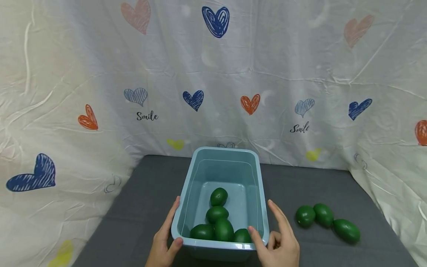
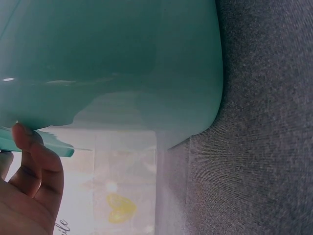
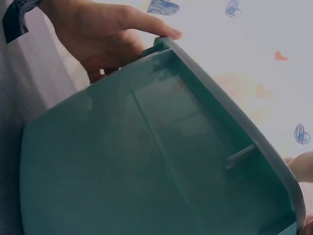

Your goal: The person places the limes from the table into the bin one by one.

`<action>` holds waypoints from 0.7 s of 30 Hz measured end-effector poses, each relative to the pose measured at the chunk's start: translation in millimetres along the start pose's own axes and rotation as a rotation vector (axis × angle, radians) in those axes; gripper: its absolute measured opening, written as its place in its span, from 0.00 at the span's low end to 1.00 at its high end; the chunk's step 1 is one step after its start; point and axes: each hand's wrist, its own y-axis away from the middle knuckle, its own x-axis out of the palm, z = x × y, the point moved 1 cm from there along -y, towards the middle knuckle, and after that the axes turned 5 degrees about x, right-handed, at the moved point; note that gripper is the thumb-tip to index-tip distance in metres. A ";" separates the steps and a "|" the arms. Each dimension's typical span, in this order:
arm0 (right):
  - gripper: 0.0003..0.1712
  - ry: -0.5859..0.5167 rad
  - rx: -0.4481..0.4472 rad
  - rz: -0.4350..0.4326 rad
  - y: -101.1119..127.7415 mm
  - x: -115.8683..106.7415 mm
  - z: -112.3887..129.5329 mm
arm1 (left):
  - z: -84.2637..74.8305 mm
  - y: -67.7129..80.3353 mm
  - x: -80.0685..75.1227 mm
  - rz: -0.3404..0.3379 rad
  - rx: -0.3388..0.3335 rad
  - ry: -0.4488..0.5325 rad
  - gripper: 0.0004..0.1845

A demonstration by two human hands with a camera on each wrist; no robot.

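Light-blue rectangular plastic bin (image 1: pixel 230 163) sits on dark grey felt tabletop (image 1: pixel 150 193), directly between both hands, long side running away from the person. Left hand (image 1: pixel 164 237) on the bin's near-left corner: thumb hooked over the rim, fingers flat along the outer left wall, so it grips the rim. Left wrist view shows the thumb tip against the rim edge and the bin's outer wall filling the frame above the grey felt. Right hand (image 1: pixel 279 241) at the near-right corner: thumb tip on the rim, index finger straight and raised just beside the right wall, other fingers loosely curled; a light hold, mostly open. Right wrist view shows the bin's outer wall and rim, with the left hand at the far corner.

Five dark green glossy egg-shaped fruits (image 1: pixel 218 220) lie inside the bin, bunched toward the near end, between the two hands. Three more green egg-shaped fruits (image 1: pixel 328 219) lie on the tabletop right of the right hand, touching in a row. White crumpled heart-print cloth backdrop (image 1: pixel 213 74) stands beyond the bin and at both sides.
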 end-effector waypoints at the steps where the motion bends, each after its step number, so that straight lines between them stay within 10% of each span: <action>1: 0.51 -0.014 -0.017 -0.003 0.2 -0.4 -1.4 | 0.1 0.2 0.0 0.001 0.002 -0.001 0.42; 21: 0.45 0.127 0.016 -0.066 -15.4 -26.9 -33.8 | -0.4 0.0 -0.2 -0.001 0.013 0.004 0.42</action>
